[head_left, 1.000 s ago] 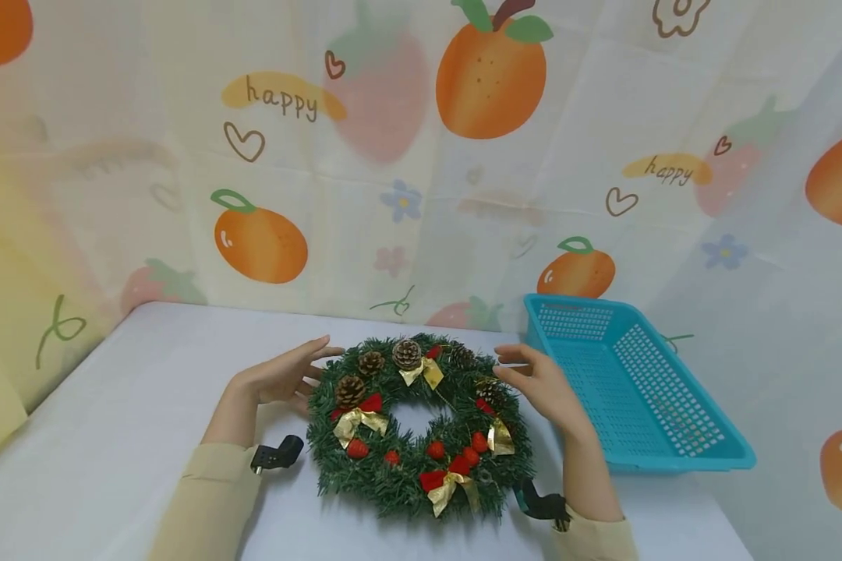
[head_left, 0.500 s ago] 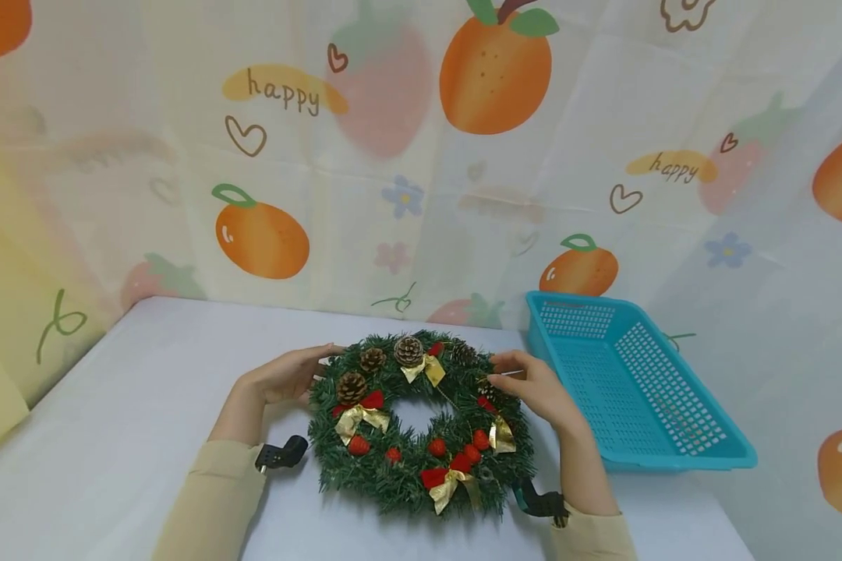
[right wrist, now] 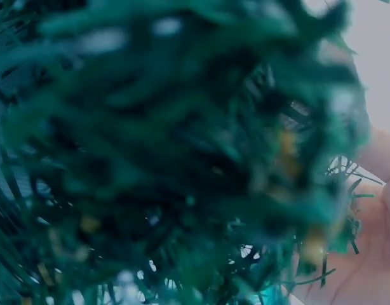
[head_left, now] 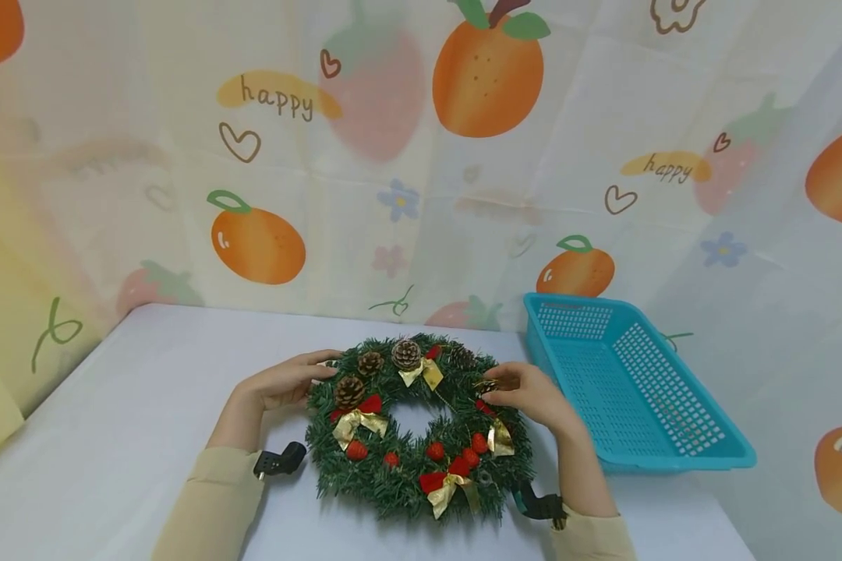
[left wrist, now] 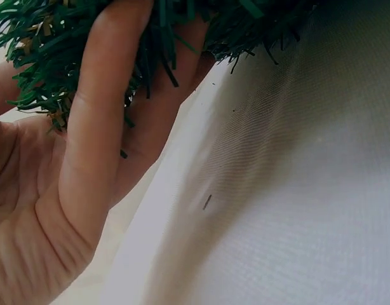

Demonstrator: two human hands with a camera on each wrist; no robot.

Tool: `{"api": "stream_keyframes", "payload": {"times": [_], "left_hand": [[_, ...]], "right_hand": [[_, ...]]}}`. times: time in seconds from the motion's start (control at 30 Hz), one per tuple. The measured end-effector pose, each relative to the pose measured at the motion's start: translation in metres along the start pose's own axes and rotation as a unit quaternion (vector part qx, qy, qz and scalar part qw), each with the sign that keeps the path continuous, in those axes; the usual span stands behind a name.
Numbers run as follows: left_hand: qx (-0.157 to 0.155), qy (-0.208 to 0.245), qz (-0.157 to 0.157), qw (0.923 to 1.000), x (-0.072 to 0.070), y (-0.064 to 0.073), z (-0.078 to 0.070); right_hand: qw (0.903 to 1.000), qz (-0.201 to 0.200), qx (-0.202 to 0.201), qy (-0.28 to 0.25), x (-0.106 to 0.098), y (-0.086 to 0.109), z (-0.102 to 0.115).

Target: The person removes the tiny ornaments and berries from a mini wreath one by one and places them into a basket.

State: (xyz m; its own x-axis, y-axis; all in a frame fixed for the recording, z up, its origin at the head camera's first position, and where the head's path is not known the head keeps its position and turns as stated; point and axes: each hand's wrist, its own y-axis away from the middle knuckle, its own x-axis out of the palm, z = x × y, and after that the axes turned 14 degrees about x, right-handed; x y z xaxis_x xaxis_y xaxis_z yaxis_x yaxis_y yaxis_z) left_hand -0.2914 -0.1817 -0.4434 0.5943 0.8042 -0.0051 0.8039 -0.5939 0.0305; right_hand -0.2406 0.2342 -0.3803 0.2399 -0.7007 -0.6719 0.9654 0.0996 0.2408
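Note:
A green Christmas wreath (head_left: 365, 475) lies on the white table, dressed with pine cones, red berries and red-and-gold bows. My left hand (head_left: 284, 383) holds its upper left edge; in the left wrist view, the fingers (left wrist: 96, 127) curl round the needles. On the opposite side, my right hand (head_left: 533, 396) grips the upper right edge near a pine cone, its fingertips partly sunk in the greenery. Blurred needles fill most of the right wrist view, with part of the right palm (right wrist: 366, 254) beside them. Some fingers of both hands are hidden by the wreath.
A blue plastic basket (head_left: 606, 374) stands right of the wreath, close to the right forearm. Behind the white table (head_left: 133, 436) hangs a fruit-print curtain (head_left: 407, 218). A black wrist camera (head_left: 281, 460) sits on the left wrist, another black wrist camera (head_left: 540, 505) on the right.
Both hands have closed in on the wreath from its sides. The left fingers came onto its edge, and the right hand moved slightly left and down. The wreath stays about in place.

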Motion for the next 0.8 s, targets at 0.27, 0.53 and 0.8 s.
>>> {"api": "stream_keyframes", "payload": {"times": [0.27, 0.53, 0.8], "left_hand": [[0.000, -0.007, 0.000, 1.0000, -0.0013, -0.0017, 0.0038], [0.007, -0.016, 0.016, 0.9997, -0.0009, -0.0030, 0.0007], [0.003, -0.026, 0.011, 0.9996, -0.0021, -0.0022, 0.0017]], "right_hand": [[0.9996, -0.014, 0.018, 0.014, 0.0029, 0.0008, 0.0035], [0.9995, -0.024, 0.010, 0.020, 0.0023, 0.0016, 0.0030], [0.9993, -0.033, -0.016, 0.005, 0.0011, 0.0016, 0.0023]]}}
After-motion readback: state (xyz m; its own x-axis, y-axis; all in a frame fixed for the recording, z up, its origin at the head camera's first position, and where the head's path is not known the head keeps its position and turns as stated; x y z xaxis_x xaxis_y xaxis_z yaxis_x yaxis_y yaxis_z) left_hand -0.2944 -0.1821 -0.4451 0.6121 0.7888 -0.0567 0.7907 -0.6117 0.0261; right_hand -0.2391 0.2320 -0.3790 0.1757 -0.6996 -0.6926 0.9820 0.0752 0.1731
